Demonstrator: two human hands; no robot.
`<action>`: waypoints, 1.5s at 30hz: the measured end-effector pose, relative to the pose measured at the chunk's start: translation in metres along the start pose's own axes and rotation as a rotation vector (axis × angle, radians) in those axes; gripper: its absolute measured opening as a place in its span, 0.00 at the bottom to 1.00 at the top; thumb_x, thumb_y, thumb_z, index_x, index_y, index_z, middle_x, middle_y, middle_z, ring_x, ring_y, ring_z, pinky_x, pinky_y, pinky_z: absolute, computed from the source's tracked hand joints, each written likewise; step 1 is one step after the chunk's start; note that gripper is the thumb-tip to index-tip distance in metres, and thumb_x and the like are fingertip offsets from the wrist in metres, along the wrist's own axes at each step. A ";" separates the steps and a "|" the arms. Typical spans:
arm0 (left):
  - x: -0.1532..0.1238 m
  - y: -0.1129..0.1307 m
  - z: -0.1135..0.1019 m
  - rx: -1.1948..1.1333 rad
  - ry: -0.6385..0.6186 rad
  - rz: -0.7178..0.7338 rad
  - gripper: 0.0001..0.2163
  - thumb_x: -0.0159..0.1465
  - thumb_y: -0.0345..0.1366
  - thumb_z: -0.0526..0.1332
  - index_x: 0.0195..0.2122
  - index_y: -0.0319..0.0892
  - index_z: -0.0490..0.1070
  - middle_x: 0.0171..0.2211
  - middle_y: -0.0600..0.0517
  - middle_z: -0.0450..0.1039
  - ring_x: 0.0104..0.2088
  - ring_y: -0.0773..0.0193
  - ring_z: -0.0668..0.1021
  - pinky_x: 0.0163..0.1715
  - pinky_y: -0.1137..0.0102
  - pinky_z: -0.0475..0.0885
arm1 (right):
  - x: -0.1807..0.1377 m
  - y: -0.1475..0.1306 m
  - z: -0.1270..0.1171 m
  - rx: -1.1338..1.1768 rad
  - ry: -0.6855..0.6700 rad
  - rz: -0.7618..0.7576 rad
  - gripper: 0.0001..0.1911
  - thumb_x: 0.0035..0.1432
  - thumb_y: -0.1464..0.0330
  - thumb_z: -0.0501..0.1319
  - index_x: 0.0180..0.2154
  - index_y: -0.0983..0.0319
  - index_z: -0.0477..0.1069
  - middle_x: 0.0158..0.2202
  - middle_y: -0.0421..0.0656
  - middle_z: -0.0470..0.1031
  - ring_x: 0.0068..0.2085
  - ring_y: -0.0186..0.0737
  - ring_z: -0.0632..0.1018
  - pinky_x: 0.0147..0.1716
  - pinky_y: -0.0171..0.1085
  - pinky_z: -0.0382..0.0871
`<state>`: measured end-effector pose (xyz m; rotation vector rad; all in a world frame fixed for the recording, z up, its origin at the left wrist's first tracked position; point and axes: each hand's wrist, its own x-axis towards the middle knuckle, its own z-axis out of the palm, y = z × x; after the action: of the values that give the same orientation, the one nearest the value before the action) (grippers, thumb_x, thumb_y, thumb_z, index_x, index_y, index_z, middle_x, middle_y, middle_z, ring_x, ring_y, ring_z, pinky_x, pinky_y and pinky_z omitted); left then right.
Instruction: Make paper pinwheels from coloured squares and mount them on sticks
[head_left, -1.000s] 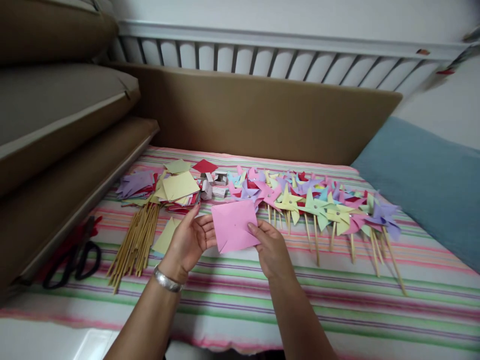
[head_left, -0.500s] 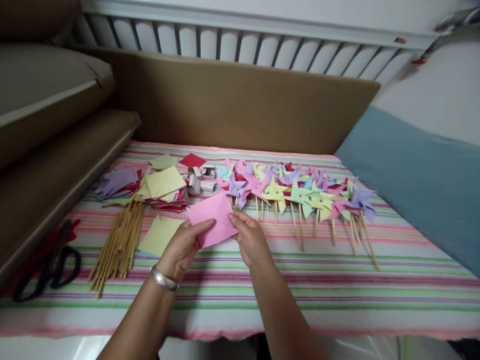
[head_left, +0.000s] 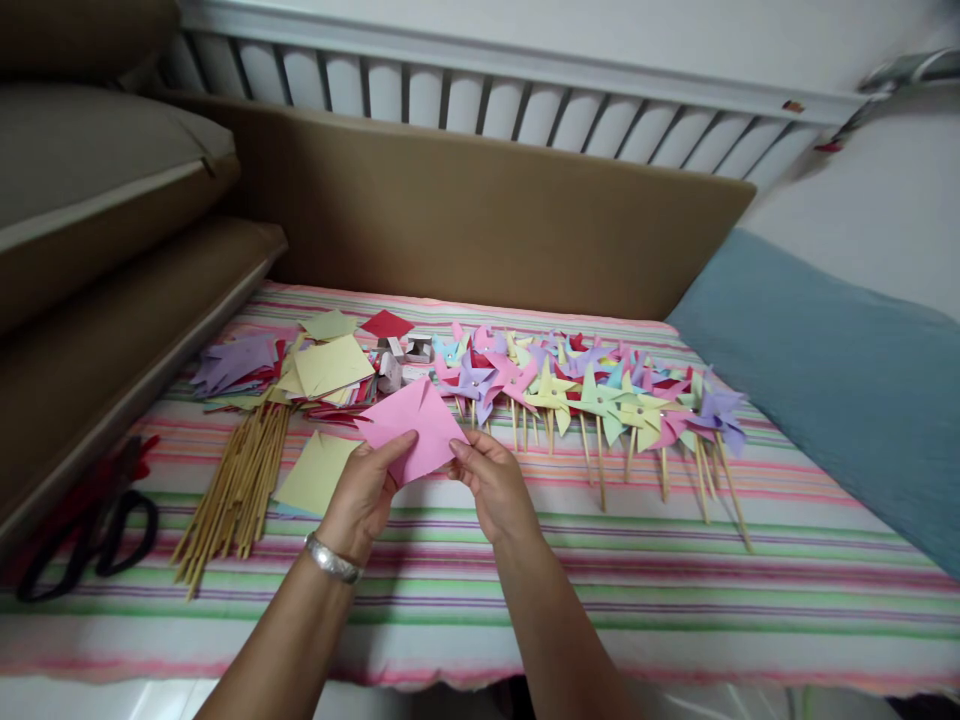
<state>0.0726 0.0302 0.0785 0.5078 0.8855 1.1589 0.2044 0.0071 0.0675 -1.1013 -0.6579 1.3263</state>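
Both my hands hold a pink paper square [head_left: 411, 425] with cut corners, tilted above the striped cloth. My left hand [head_left: 365, 490], with a silver bracelet on its wrist, pinches the paper's lower left edge. My right hand [head_left: 491, 483] pinches its lower right edge. Just left of my left hand lies a yellow paper square [head_left: 315, 472]. A bundle of bamboo sticks [head_left: 238, 487] lies further left. A row of finished paper pinwheels [head_left: 592, 395] on sticks stretches to the right behind my hands.
Stacks of coloured paper squares [head_left: 326, 368] and small white boxes [head_left: 409, 358] lie at the back left. Black scissors [head_left: 90, 535] rest at the left edge. A brown cardboard panel [head_left: 487, 215] stands behind, cushions [head_left: 82, 200] at left, a blue cushion [head_left: 840, 380] at right.
The pink paper has turned and tilted in my hands and moved slightly left and up. My fingers have shifted along its lower edges. The camera view has shifted a little.
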 end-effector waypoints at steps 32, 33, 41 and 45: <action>0.007 -0.008 -0.007 -0.025 0.106 0.024 0.11 0.45 0.32 0.69 0.30 0.36 0.74 0.27 0.50 0.77 0.26 0.65 0.76 0.27 0.70 0.71 | -0.008 0.012 0.008 -0.778 -0.124 -0.612 0.05 0.52 0.70 0.61 0.30 0.59 0.76 0.32 0.43 0.73 0.37 0.40 0.73 0.38 0.39 0.68; 0.006 -0.008 -0.006 -0.007 0.103 0.024 0.12 0.45 0.32 0.69 0.30 0.36 0.74 0.27 0.50 0.77 0.26 0.65 0.76 0.28 0.70 0.71 | -0.007 0.011 0.008 -0.734 -0.116 -0.534 0.04 0.51 0.70 0.61 0.29 0.60 0.76 0.30 0.42 0.73 0.35 0.39 0.74 0.35 0.38 0.68; 0.002 -0.015 0.000 0.082 0.062 0.020 0.11 0.44 0.33 0.69 0.29 0.36 0.75 0.26 0.51 0.76 0.26 0.66 0.75 0.27 0.71 0.70 | -0.007 0.001 0.008 -0.419 0.009 -0.130 0.05 0.41 0.68 0.64 0.22 0.62 0.71 0.21 0.38 0.70 0.25 0.35 0.70 0.27 0.34 0.62; 0.002 -0.018 0.003 0.104 0.062 0.006 0.10 0.44 0.33 0.70 0.27 0.36 0.75 0.23 0.52 0.75 0.24 0.67 0.75 0.25 0.73 0.70 | -0.008 -0.002 0.008 -0.410 0.053 -0.127 0.06 0.41 0.66 0.65 0.22 0.63 0.71 0.21 0.38 0.70 0.25 0.34 0.70 0.27 0.34 0.62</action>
<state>0.0854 0.0260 0.0664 0.5623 1.0027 1.1436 0.1972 0.0016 0.0741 -1.3913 -0.9721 1.0746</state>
